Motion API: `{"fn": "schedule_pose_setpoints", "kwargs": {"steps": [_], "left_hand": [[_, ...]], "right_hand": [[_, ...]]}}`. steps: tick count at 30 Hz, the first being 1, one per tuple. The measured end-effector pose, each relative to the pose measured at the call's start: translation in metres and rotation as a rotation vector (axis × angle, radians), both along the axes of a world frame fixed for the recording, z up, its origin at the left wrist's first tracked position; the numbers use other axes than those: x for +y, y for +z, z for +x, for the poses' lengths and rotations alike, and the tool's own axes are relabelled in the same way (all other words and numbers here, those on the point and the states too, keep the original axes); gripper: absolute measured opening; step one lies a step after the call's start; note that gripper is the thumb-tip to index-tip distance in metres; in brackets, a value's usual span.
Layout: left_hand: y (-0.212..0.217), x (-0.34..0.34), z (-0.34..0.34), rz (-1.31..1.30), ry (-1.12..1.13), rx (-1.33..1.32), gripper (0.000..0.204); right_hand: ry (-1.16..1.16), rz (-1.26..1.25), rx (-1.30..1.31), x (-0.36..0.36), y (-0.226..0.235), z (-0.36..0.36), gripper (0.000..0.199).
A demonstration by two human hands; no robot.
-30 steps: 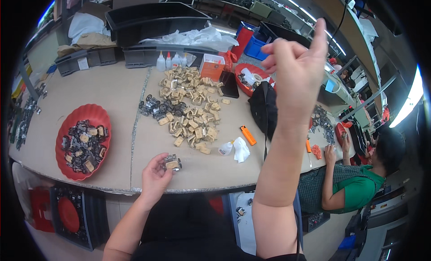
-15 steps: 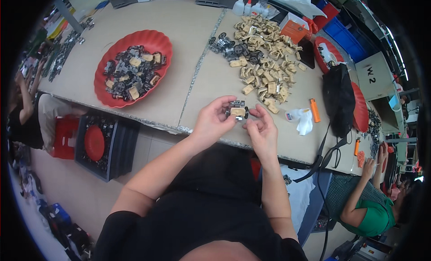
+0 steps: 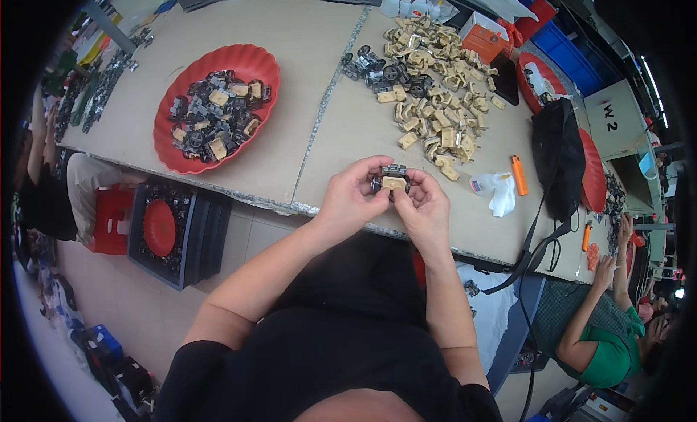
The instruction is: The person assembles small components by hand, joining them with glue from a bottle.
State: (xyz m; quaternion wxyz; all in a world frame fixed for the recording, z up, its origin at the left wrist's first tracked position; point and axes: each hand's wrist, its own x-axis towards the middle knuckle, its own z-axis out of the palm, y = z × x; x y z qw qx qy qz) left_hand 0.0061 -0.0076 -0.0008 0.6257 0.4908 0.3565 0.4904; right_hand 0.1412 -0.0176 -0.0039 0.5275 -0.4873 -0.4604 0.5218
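Note:
Between my hands, just above the table's near edge, is a small toy car chassis [image 3: 393,183] with black wheels and a tan plastic part on it. My left hand [image 3: 350,197] grips its left side, thumb and fingers closed. My right hand [image 3: 425,208] is closed on its right side, the thumb pressed near the tan part. Beyond them lies a heap of loose tan plastic parts [image 3: 443,117], with several dark wheeled chassis [image 3: 385,72] at its left edge. A red scalloped bowl [image 3: 168,147] to the left holds many chassis, some with tan parts.
Right of the heap are a small bottle with white tissue [image 3: 499,193], an orange lighter [image 3: 519,176] and a black bag [image 3: 557,160] with straps hanging over the edge. Glue bottles [image 3: 404,3] and an orange box [image 3: 484,37] stand at the back. A co-worker in green [image 3: 606,353] sits at right.
My right hand has closed in on the chassis, its thumb now against it. Both hands and the chassis sit slightly further right in the picture.

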Motion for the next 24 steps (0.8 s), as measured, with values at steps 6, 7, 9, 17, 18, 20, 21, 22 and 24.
{"fn": "schedule_pose_setpoints", "kwargs": {"steps": [6, 7, 9, 17, 18, 20, 21, 22, 24], "left_hand": [[-0.001, 0.001, -0.001, 0.023, -0.025, 0.055, 0.039], [-0.001, 0.001, 0.0, 0.022, -0.011, 0.035, 0.039], [-0.003, -0.001, 0.001, 0.005, 0.004, 0.003, 0.038], [-0.007, 0.002, -0.001, 0.106, -0.001, 0.069, 0.038], [-0.006, 0.003, 0.0, 0.113, -0.001, 0.067, 0.038], [-0.006, 0.001, -0.001, 0.012, -0.003, -0.006, 0.038], [-0.005, 0.001, -0.001, 0.011, 0.0, -0.005, 0.038], [-0.002, 0.002, 0.0, -0.018, -0.01, -0.018, 0.038], [-0.001, 0.001, -0.001, -0.05, -0.018, -0.027, 0.038]], "right_hand": [[0.044, 0.01, -0.013, 0.0, -0.006, 0.005, 0.025], [0.055, -0.005, -0.018, 0.001, -0.007, 0.005, 0.024], [0.043, -0.005, 0.002, 0.001, -0.008, 0.005, 0.024], [0.02, 0.016, 0.033, 0.001, -0.005, 0.001, 0.022], [0.02, 0.023, 0.031, 0.003, -0.006, 0.002, 0.022], [0.033, -0.043, 0.07, 0.002, -0.008, 0.002, 0.023], [0.037, -0.044, 0.071, 0.002, -0.007, 0.001, 0.023], [0.032, -0.009, 0.051, 0.002, -0.003, 0.002, 0.024], [0.028, 0.024, 0.036, 0.0, -0.001, 0.002, 0.025]]}}
